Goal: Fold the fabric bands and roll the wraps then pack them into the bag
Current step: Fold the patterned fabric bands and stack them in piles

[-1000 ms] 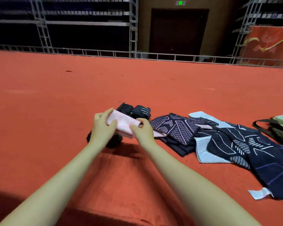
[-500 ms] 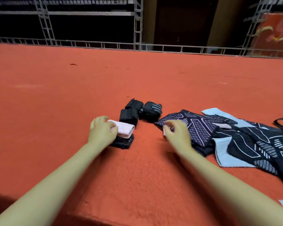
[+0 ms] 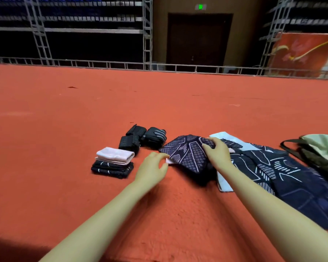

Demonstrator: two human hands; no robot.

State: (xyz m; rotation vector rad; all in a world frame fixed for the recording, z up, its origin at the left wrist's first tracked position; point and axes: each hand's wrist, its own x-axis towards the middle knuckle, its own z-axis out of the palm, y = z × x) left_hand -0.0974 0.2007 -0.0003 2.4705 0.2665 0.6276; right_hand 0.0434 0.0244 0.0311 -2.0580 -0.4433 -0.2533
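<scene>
Head view: left hand (image 3: 152, 165) is curling its fingers at the pale corner of a patterned band (image 3: 186, 154), pinch not certain. Right hand (image 3: 217, 153) is gripping that band's top. Folded stack (image 3: 113, 163) is lying left of the left hand; rolled wraps (image 3: 143, 138) beyond it. Bag (image 3: 319, 152) is sitting far right of the right hand, on red carpet (image 3: 83, 114).

I am seeing both bare forearms reaching forward from the bottom edge, angling in toward each other. My left hand (image 3: 153, 168) is hovering low with its fingers loosely curled, fingertips pinching at a pale edge of cloth. My right hand (image 3: 217, 155) is lying palm down, fingers spread and bent over the dark navy patterned fabric band (image 3: 186, 154), gripping its top.
</scene>
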